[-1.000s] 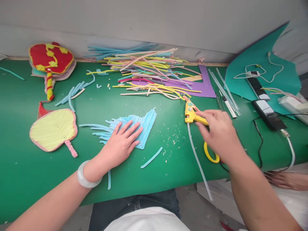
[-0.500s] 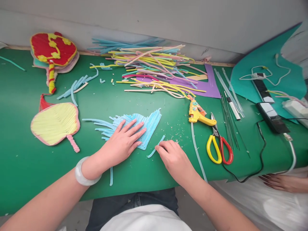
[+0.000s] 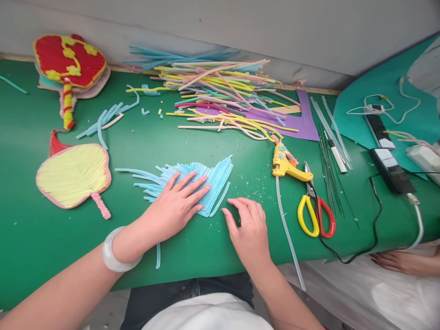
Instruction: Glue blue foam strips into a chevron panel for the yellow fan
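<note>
My left hand [image 3: 180,200] lies flat with spread fingers on a fan-like sheet of light blue pipe cleaners [image 3: 215,183], whose loose ends stick out to the left. Along the sheet's right edge lies one short blue pipe cleaner [image 3: 220,198], close beside it. Just right of that strip, my right hand [image 3: 248,222] hovers with thumb and fingers apart, holding nothing. Under my left wrist another blue pipe cleaner [image 3: 158,256] pokes out toward the table's front edge.
A yellow glue gun [image 3: 283,162], scissors [image 3: 312,213] and green wires [image 3: 330,174] lie to the right. Behind is a pile of coloured pipe cleaners [image 3: 220,91]. Left are a yellow fan [image 3: 74,176] and a red fan [image 3: 74,59]. Another person's hand [image 3: 402,262] rests at far right.
The short blue pipe cleaner has moved up and left against the sheet's right edge. My right hand has let go of it and opened. My left hand stays in place.
</note>
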`<state>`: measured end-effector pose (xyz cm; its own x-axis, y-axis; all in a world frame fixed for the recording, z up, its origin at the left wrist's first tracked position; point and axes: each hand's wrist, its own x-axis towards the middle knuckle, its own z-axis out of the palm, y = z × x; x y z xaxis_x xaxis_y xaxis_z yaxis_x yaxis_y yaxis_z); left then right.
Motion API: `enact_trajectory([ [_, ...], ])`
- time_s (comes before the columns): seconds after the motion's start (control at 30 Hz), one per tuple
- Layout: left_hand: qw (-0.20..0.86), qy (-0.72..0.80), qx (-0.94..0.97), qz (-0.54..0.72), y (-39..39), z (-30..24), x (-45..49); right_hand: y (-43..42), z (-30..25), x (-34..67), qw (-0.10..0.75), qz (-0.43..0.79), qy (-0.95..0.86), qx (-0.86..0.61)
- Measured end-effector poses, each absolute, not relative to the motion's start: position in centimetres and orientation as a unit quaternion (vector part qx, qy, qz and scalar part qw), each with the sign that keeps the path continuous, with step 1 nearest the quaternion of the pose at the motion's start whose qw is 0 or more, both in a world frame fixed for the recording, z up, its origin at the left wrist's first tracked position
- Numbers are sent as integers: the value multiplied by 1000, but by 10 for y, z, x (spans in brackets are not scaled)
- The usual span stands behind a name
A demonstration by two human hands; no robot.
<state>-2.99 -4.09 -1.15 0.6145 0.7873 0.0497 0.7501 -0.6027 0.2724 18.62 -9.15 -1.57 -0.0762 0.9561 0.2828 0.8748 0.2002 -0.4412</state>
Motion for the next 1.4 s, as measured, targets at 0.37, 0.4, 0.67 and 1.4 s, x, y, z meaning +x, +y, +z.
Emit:
enact_trajectory([
  [0.37,109,429,894,76,-40,-12,-30,-80,-18,183,255,120,-715,-640],
  [0.4,108,429,894,74,-40,-12,-30,-80,-19,183,253,121,-715,-640],
  [0.67,105,427,895,70,-41,-11,-30,-81,-19,182,241,120,-718,-642],
  [1.4,113,420,896,85,-40,-11,-30,-81,-17,177,226,75,-730,-640],
])
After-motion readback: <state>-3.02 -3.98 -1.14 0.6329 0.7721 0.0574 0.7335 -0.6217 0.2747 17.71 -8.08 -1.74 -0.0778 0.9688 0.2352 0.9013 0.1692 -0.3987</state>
